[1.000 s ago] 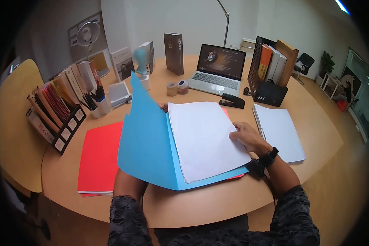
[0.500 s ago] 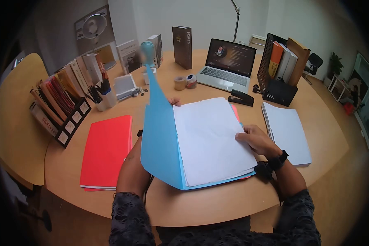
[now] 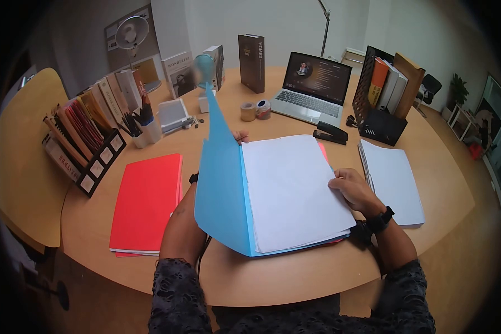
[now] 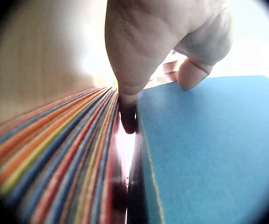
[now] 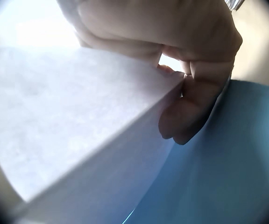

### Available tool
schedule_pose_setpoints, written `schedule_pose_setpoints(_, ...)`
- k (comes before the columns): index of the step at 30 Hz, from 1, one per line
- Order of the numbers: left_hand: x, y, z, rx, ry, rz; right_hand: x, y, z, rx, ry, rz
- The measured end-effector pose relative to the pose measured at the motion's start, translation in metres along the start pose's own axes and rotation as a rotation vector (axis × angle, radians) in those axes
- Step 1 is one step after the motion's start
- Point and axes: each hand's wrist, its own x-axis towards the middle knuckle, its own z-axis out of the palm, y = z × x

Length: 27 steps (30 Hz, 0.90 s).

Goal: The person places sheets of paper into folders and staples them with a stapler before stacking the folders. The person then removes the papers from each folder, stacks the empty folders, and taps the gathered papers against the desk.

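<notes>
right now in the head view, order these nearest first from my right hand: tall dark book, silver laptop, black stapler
1. Black stapler, beyond your right hand
2. Silver laptop, behind the stapler
3. Tall dark book, left of the laptop

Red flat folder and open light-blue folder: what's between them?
From red folder to blue folder: the left forearm, with bare wooden table beyond it, in the head view.

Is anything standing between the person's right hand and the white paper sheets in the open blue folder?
Nothing visible is in the way: the right hand grips the white paper sheets directly at their right edge. The raised blue folder cover stands on their left side.
</notes>
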Motion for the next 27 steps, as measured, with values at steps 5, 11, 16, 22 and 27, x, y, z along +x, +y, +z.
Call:
schedule_pose_setpoints(5, -0.01, 0.005, 0.006, 0.017, -0.087, 0.013, -0.006, -0.005, 0.012, 0.054, -0.032, -0.041)
schedule_pose_setpoints(11, -0.008, -0.001, 0.014, -0.025, 0.071, 0.097, -0.004, 0.0, 0.014, -0.04, 0.008, -0.052)
schedule_pose_setpoints(16, 0.005, -0.006, -0.002, 0.034, -0.059, 0.059, -0.005, -0.001, 0.017, -0.082, 0.023, -0.099)
schedule_pose_setpoints(22, 0.002, -0.001, 0.002, 0.085, -0.069, 0.026, -0.009, -0.004, 0.022, -0.071, 0.053, -0.13)
schedule_pose_setpoints(27, -0.002, -0.005, 0.007, 0.026, -0.032, 0.072, -0.006, -0.001, 0.014, -0.209, 0.059, -0.133)
